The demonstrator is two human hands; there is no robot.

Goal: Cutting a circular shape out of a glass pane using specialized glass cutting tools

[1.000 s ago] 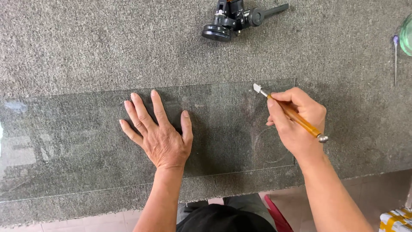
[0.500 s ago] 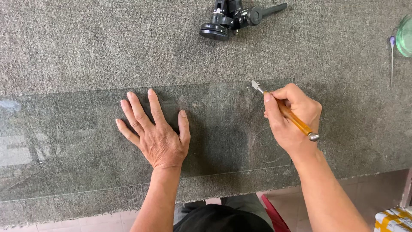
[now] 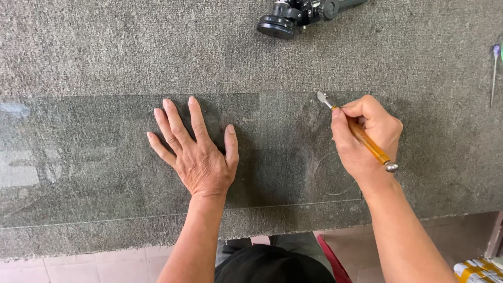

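Grey, coarse carpet [image 3: 131, 47] is laid over the work surface, with pale floor tiles [image 3: 63, 270] seen past its near edge. No containers are visible. A long rectangular pane of clear glass [image 3: 94, 173] is laid flat on the carpet, running left to right, with faint reflections at its left end and a faint curved mark near its right end. The left hand [image 3: 196, 152] is pressed flat on the glass near the middle, fingers spread, nothing gripped. The right hand [image 3: 367, 136] is closed around a pencil-shaped glass cutter [image 3: 361, 133] with an amber handle and a metal end cap; its metal head is set at the far edge of the pane, toward the right end. A black tool with a round base [image 3: 293, 15] is lying on the carpet at the far side, well apart from the glass. A thin rod with a purple tip [image 3: 494, 68] is lying at the far right. Striped yellow-and-white fabric [image 3: 479, 270] is seen at the near right corner.
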